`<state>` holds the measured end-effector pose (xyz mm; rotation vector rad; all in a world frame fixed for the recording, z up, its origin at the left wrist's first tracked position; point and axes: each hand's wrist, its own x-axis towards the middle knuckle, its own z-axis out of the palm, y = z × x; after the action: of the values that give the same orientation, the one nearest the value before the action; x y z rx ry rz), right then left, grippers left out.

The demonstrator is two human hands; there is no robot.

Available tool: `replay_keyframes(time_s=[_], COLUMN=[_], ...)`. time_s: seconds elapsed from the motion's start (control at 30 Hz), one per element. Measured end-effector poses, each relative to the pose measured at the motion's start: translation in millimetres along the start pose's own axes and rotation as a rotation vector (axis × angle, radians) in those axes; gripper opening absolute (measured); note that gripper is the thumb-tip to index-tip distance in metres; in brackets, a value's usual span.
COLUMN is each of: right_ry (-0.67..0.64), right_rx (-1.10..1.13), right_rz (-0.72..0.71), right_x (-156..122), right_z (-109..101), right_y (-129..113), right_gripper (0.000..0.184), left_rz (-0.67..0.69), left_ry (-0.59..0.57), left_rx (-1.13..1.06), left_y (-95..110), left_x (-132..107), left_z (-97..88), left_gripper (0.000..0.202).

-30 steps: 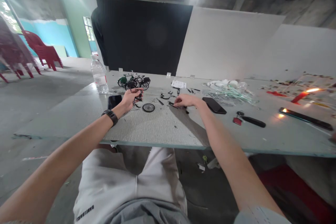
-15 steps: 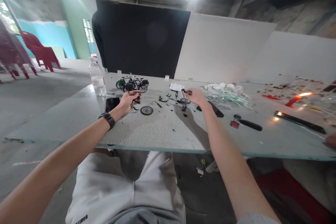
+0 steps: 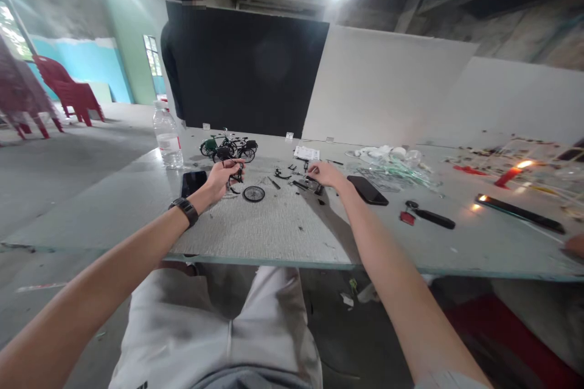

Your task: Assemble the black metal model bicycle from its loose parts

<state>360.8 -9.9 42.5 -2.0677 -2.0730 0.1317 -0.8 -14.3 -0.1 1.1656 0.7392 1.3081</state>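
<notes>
My left grip [image 3: 223, 175] is closed on a small black frame piece [image 3: 236, 172], thin and bent, held just above the tabletop [image 3: 283, 225]. My right grip [image 3: 325, 174] lies fingers-down among small black parts [image 3: 280, 174]; I cannot tell whether it has pinched one. A loose spoked wheel [image 3: 254, 194] lies flat between the grips, nearer the left. A clear water bottle [image 3: 166, 135] stands upright at far left. A heap of clear bags [image 3: 392, 164] lies beyond the right grip, with contents too small to read. Two built model bicycles [image 3: 228, 147] stand behind the left grip. One dark phone [image 3: 192, 182] lies beside that wrist and another phone [image 3: 367, 189] lies just right of the right grip. A lit candle [image 3: 508, 175] burns at far right.
</notes>
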Motion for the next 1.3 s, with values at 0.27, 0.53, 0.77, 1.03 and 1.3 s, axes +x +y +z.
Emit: replay_keyframes(time_s=[0.27,0.53,0.77,1.03,1.3], right_ry=[0.121,0.010,0.010,0.100,0.066], right_rx=[-0.108,-0.147,-0.101,-0.087,-0.157], right_rz=[0.092,-0.083,-0.230,-0.120,-0.057], right_x=[27,53,47,75,118], right_z=[7,28,30,17,29], right_y=[33,39,45,56,57], right_gripper=[0.045,0.056,0.051,0.043,0.039], left_rz=[-0.012,-0.043,-0.115,-0.170,-0.182], left_ry=[-0.006,-0.044,-0.056,-0.076,-0.089], left_rx=[-0.037,-0.073,-0.065,-0.032,-0.051], left_y=[6,15,20,26,18], left_x=[-2,-4,-2,12,18], left_z=[8.4,20.0,25.7,23.9,19.9], left_gripper=[0.014,0.014,0.011,0.012,0.015])
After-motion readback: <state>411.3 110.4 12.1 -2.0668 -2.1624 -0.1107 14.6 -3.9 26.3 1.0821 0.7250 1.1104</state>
